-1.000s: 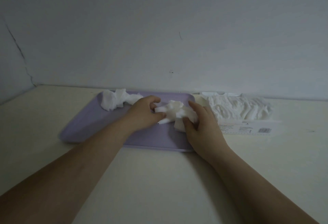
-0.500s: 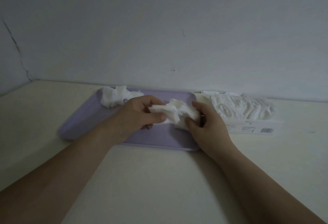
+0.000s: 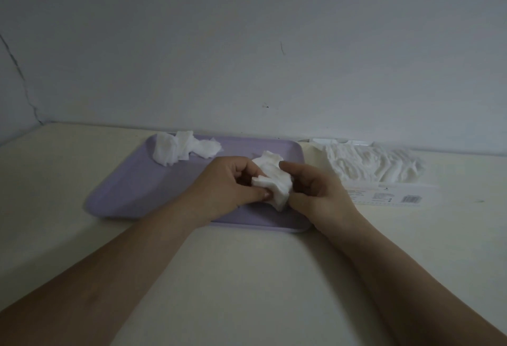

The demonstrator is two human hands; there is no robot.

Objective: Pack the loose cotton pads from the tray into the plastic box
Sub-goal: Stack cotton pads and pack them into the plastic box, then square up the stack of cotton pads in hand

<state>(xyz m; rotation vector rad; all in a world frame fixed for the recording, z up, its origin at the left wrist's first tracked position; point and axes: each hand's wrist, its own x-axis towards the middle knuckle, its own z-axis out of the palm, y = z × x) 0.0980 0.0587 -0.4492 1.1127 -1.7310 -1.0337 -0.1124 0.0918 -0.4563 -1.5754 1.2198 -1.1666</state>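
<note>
Pale grey wall point(image 3: 247, 44) fills the upper half of the view, with a thin dark crack point(image 3: 19, 71) running down its left side. Below it lies a cream surface point(image 3: 247, 277), crossed by two bare forearms that reach in from the bottom corners.

A lilac tray point(image 3: 142, 186) sits on the surface close to the wall. Just beside the tray's right edge stands a long plastic box point(image 3: 384, 195) with a printed label and barcode on its near side. The box is open on top and packed with a row of white cotton pads point(image 3: 370, 164).

Over the right half of the tray, the left hand point(image 3: 222, 189) and the right hand point(image 3: 315, 195) meet around a crumpled bunch of cotton pads point(image 3: 271, 178). The left hand's fingers point(image 3: 258, 194) are curled, and its thumb pinches the lower edge of the bunch. The right hand's fingers point(image 3: 290, 166) curl around the bunch from the other side. Whether the bunch touches the tray floor cannot be told.

A smaller pile of loose pads point(image 3: 181, 148) lies in the tray's far left corner, well apart from both hands.
</note>
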